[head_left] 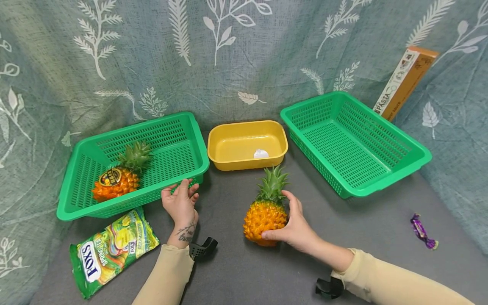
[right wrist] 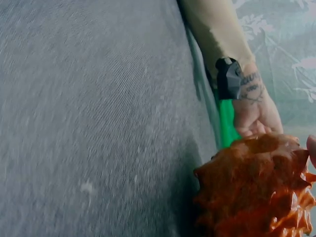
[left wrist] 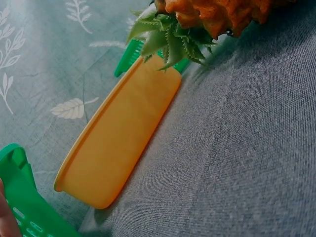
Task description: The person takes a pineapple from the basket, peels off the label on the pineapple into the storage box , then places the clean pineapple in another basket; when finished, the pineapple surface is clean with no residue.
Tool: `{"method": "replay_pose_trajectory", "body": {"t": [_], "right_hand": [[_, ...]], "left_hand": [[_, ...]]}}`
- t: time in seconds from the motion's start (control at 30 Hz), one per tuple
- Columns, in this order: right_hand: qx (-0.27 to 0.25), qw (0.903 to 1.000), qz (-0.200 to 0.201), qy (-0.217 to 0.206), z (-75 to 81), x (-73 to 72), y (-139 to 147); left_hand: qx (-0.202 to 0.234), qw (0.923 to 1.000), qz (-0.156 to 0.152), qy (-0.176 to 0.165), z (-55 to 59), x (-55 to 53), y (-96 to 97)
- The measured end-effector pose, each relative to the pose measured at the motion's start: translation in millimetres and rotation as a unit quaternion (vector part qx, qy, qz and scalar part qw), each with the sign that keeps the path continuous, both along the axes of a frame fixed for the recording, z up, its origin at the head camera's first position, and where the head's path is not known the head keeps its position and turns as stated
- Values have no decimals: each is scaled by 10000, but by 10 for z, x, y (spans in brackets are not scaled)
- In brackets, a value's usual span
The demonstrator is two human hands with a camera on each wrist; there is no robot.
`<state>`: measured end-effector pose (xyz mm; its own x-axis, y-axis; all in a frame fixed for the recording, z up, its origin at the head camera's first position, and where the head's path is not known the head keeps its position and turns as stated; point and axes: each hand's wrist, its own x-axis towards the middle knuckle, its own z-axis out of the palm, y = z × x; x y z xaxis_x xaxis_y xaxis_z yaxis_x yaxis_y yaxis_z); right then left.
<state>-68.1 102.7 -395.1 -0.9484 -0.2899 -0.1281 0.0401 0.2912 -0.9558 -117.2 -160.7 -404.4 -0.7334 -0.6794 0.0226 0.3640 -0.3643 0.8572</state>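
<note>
Head view: right hand (head_left: 295,226) grips one of two pineapples (head_left: 263,219), left hand (head_left: 182,205) loosely curled.

From above, the head view looks down the counter (head_left: 228,267) toward its back edge; both wrist views, low and tilted, share the gripped pineapple (head_left: 264,221) up close.

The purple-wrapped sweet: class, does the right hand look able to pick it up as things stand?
Probably not yet: the right hand is holding a pineapple. Otherwise the way looks free, since nothing covers the purple-wrapped sweet on the grey surface.
</note>
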Motion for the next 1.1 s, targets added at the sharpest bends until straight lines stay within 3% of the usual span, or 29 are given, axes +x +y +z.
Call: {"method": "replay_pose_trajectory", "body": {"t": [0.47,0.83,1.1], "right_hand": [[-285,9989,82,-372,-12,-1,-34],[-145,9995,226,-185,-30,13,1],[-124,9988,352,310,35,35,14]], "left_hand": [[-27,10000,42,67,10,-2,12],[-50,10000,73,44,12,1,12],[-93,9999,49,87,-7,-1,6]]}}
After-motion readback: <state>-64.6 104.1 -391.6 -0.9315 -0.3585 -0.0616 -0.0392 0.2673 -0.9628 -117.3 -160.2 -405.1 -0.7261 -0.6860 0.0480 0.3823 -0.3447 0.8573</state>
